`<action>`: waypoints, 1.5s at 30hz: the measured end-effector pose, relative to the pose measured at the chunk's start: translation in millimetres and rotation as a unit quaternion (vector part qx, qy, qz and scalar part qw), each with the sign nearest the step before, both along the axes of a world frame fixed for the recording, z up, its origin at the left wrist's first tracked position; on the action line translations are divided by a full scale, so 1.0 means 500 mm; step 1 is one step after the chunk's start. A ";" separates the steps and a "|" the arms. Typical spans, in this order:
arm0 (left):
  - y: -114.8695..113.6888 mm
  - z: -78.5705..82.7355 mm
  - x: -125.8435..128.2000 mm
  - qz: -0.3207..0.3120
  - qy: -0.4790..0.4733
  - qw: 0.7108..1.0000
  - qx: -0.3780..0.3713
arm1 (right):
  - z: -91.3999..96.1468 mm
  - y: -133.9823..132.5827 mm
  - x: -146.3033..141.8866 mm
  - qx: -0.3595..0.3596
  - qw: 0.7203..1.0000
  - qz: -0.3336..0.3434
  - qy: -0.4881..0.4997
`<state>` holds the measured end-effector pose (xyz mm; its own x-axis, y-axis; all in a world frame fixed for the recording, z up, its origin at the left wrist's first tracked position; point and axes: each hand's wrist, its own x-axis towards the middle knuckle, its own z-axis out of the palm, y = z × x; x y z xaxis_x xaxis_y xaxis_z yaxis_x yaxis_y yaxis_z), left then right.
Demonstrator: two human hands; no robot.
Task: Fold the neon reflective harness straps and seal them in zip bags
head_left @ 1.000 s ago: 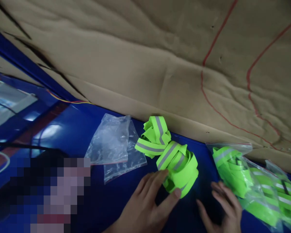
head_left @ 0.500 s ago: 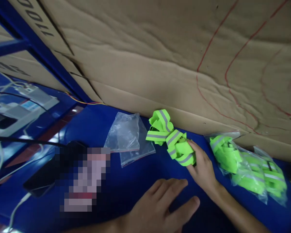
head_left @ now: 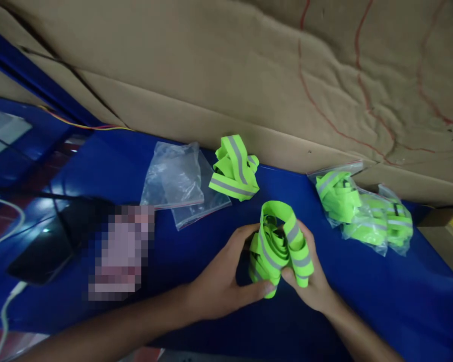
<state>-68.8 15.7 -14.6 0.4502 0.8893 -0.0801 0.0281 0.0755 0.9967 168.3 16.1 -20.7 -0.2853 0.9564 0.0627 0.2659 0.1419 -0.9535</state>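
A neon-green strap (head_left: 269, 254) with a gray stripe is sitting between both hands over the smooth blue table (head_left: 396, 301), its flat fabric curling into loose loops. The left hand (head_left: 224, 281) is gripping one side, thumb and fingers closing around it; the right hand (head_left: 317, 284) is gripping the other. Beyond, a crumpled second strap (head_left: 238, 166) is lying beside two clear, wrinkled plastic bags (head_left: 173, 176), flat and overlapping. Rightward, clear pouches (head_left: 368, 226) are holding more green straps. Creased cardboard (head_left: 211, 70) is standing behind.
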 end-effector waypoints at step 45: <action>0.012 -0.022 -0.018 -0.093 -0.273 0.830 -0.477 | 0.028 0.008 -0.001 0.101 0.964 0.112 -0.220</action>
